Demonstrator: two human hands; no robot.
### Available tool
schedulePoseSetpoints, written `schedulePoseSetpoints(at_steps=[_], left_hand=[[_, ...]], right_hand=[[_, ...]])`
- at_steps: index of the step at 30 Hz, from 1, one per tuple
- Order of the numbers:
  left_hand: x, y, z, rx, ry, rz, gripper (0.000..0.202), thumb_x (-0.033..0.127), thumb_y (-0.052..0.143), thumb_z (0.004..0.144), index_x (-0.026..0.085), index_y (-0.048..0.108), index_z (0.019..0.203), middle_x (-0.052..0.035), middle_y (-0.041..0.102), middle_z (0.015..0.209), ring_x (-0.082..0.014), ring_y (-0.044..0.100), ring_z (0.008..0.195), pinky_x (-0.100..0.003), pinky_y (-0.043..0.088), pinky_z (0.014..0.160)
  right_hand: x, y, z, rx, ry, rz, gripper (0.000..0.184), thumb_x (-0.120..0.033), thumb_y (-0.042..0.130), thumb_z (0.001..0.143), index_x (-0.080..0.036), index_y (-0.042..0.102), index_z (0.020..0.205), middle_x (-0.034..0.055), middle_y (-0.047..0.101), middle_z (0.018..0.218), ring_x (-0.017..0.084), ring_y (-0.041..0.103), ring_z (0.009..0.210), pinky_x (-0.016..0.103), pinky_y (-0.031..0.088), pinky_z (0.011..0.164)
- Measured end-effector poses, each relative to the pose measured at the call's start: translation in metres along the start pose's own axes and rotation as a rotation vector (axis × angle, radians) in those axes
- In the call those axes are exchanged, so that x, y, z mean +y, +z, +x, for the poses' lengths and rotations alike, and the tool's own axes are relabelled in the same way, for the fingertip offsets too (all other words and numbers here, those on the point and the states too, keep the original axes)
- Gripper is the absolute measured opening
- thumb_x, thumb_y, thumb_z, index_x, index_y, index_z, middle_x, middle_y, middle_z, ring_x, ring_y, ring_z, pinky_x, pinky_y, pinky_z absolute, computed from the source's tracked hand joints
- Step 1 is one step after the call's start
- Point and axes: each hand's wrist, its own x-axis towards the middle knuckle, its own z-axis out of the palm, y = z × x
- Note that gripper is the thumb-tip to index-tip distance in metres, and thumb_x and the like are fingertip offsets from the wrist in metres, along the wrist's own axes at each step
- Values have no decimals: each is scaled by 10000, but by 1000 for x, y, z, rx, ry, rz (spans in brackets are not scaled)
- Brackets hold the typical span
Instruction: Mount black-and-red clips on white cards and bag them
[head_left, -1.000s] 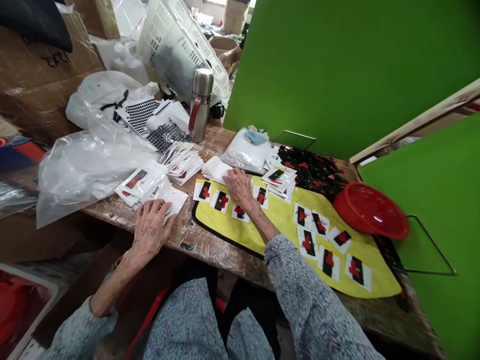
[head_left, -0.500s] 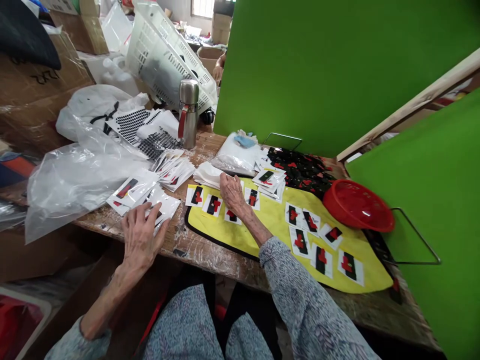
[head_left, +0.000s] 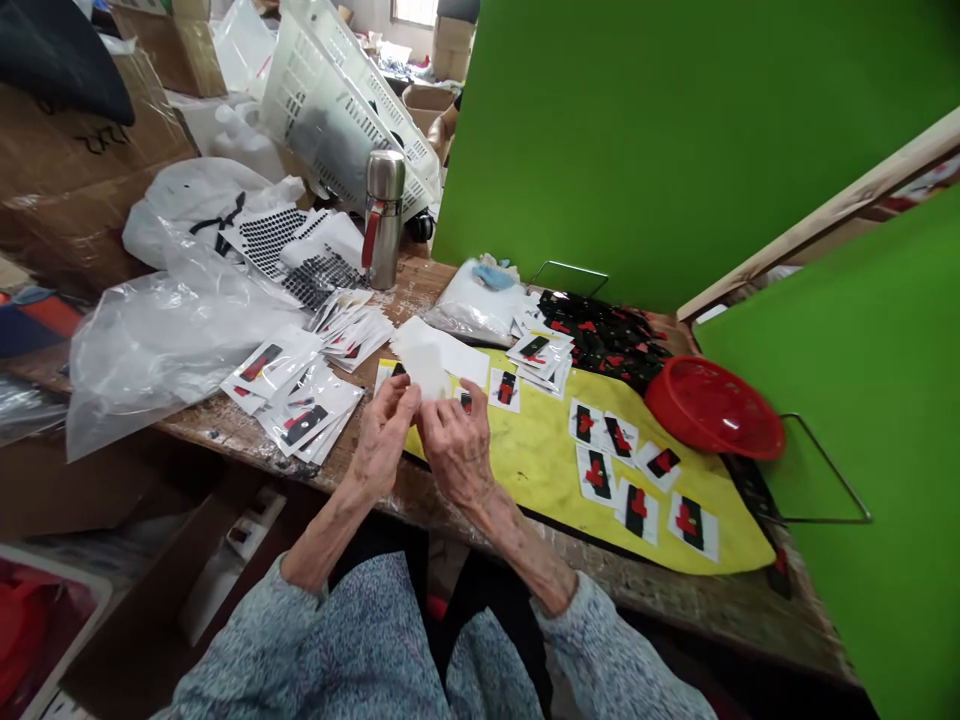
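Both of my hands meet over the front left part of the yellow mat (head_left: 540, 470). My left hand (head_left: 382, 440) is closed, its thumb and fingertips pinching the lower left of a small off-white packet (head_left: 426, 372). At its lower right edge, my right hand (head_left: 457, 450) grips the same packet, fingers curled. Whether it is paper or plastic I cannot tell. Behind it lies a stack of white sheets or packets (head_left: 465, 358). White cards with black and red pieces, such as this card (head_left: 504, 390), lie around my right hand, some partly hidden.
Filled packets (head_left: 304, 425) lie piled at left, near a clear plastic bag (head_left: 150, 340). A steel flask (head_left: 385, 225) stands behind. Black and red pieces (head_left: 600, 335) are heaped at the back beside a red basin (head_left: 712, 410). Green panels (head_left: 600, 130) border the table.
My left hand has left the packet pile and moved right. My right hand has drawn back from the white stack, and both now hold a packet. The view has shifted slightly.
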Motion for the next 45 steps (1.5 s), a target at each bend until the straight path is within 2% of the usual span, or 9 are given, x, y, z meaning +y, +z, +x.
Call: schedulePoseSetpoints(at_steps=[4, 7, 13, 18, 22, 28, 32, 38, 45], left_hand=[[-12, -16, -10, 96, 5, 94, 324, 475, 682, 746, 161, 607, 764, 40, 574, 674, -91, 510, 612, -197, 424, 580], [-16, -24, -19, 99, -54, 99, 346, 481, 732, 691, 156, 620, 735, 40, 594, 636, -89, 514, 566, -201, 434, 552], [-13, -25, -35, 39, -180, 63, 374, 451, 823, 609, 144, 649, 732, 11, 675, 652, -90, 565, 577, -187, 460, 555], [-8, -44, -38, 78, -213, 128, 396, 467, 833, 585, 145, 650, 726, 20, 663, 643, -76, 538, 557, -171, 427, 518], [-4, -54, -42, -67, -249, 223, 355, 461, 787, 664, 145, 665, 771, 20, 648, 666, -77, 527, 570, -176, 409, 520], [5, -60, -48, -435, -252, 435, 300, 450, 663, 807, 151, 656, 831, 14, 626, 705, -86, 527, 596, -195, 395, 550], [16, -67, -48, -551, -202, 678, 291, 438, 566, 877, 163, 661, 865, 3, 619, 701, -106, 522, 584, -218, 384, 521], [33, -56, -68, -142, 408, 1083, 149, 267, 596, 849, 174, 655, 950, -54, 655, 893, -182, 595, 849, -317, 479, 767], [19, -43, -87, -391, -146, 575, 251, 413, 621, 861, 173, 597, 791, 12, 614, 690, -105, 562, 615, -237, 462, 601]], right_hand=[[-10, -4, -29, 178, 44, 169, 212, -297, 475, 973, -194, 578, 819, 33, 611, 711, 181, 573, 740, 436, 411, 976], [-2, -9, -33, 284, 379, 374, 266, -403, 577, 899, -168, 561, 1021, 112, 648, 925, 238, 596, 880, 432, 476, 849], [19, -9, -35, -31, 792, 1231, 287, -471, 604, 822, -206, 508, 872, 5, 633, 738, 157, 581, 628, 277, 476, 567], [63, -17, -52, 11, 891, 883, 314, -500, 549, 833, -190, 550, 887, 53, 639, 771, 202, 580, 702, 328, 478, 629], [71, -36, -56, 94, 763, 346, 371, -448, 552, 851, -148, 585, 1067, 191, 619, 1092, 322, 544, 1057, 486, 424, 899], [36, -53, -50, -591, 422, 1171, 255, -407, 503, 899, -180, 607, 848, 11, 588, 783, 141, 520, 706, 269, 426, 665], [31, -49, -57, -683, 474, 1315, 213, -369, 554, 849, -172, 561, 768, -29, 491, 686, 109, 436, 625, 234, 347, 582], [12, -45, -69, -454, 533, 1211, 259, -364, 574, 847, -193, 469, 683, -48, 432, 637, 94, 371, 577, 234, 299, 548], [-20, -54, -72, -374, 437, 1061, 291, -317, 574, 884, -193, 453, 650, -54, 469, 594, 91, 410, 562, 231, 306, 555]])
